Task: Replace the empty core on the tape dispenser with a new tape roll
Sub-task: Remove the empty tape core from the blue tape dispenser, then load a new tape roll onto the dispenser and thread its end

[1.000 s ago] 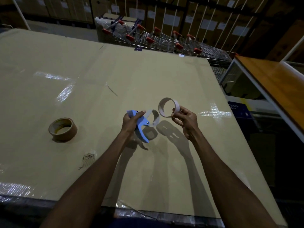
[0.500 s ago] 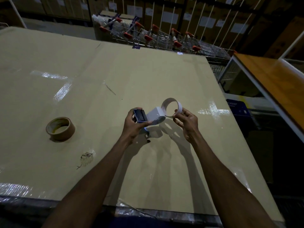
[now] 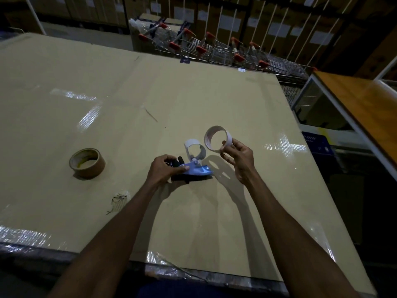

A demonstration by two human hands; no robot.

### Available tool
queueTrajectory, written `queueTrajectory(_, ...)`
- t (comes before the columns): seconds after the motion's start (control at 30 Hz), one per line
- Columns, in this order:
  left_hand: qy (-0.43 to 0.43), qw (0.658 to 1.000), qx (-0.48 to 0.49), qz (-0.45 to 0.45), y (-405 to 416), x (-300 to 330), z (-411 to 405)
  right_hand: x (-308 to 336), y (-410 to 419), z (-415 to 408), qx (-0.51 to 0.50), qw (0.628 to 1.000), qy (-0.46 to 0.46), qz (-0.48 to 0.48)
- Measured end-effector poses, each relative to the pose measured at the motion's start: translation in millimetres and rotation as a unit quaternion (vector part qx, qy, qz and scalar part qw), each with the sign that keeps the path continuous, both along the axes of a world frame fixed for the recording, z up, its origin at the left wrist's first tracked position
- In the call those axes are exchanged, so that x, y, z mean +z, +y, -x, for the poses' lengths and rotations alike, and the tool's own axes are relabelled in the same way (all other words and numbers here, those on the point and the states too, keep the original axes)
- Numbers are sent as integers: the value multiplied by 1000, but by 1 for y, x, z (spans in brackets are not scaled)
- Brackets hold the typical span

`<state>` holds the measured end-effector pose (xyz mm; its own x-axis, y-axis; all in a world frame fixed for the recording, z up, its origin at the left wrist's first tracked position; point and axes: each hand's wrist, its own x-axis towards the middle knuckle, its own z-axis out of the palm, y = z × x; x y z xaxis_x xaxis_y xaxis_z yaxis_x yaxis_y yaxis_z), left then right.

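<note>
While held apart — one core (image 3: 217,138), one dispenser (image 3: 193,166).

Blue tape dispenser (image 3: 196,169) in my left hand (image 3: 164,169), white hub upright. Empty white core (image 3: 217,138) pinched in my right hand (image 3: 238,155). Brown roll (image 3: 87,162) flat, well left.

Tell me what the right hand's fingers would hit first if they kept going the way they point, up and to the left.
The right hand is shut on the empty core; carried on, that core would probably meet the tape dispenser's white curved guard first, though depth is unclear from one view.
</note>
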<state>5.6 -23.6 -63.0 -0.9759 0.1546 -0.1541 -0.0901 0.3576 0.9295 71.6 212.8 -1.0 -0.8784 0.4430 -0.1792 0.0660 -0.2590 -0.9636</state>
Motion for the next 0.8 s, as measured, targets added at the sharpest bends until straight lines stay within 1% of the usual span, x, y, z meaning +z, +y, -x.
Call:
queueTrajectory(0.1,15,997,-52,51,0,-8,-8,1,-2,0,7,1000,1,0)
queueTrajectory(0.17,58,988,-91,106,1,-10,-14,2,-3,-2,10,1000,2,-2)
queueTrajectory(0.27,109,976,-99,163,5,-9,-21,1,-4,-6,14,1000,2,-5)
queueTrajectory(0.4,120,970,-102,187,6,-13,-21,0,-4,-11,17,1000,-4,-10)
queueTrajectory(0.5,90,959,-157,218,2,-9,-12,1,-5,-11,28,1000,-6,-7)
queueTrajectory(0.57,23,953,-220,208,-4,1,0,2,-6,-8,39,999,-8,-6)
queueTrajectory(0.63,-36,956,-254,141,-11,16,15,4,-6,-5,46,999,-7,-6)
queueTrajectory(0.67,-41,957,-261,116,-13,24,20,4,-7,-3,49,999,-5,-6)
queueTrajectory(0.7,-29,957,-265,111,-14,33,24,5,-8,-2,53,999,-2,-7)
queueTrajectory(0.8,44,963,-241,109,-10,53,34,9,-11,2,64,998,2,-13)
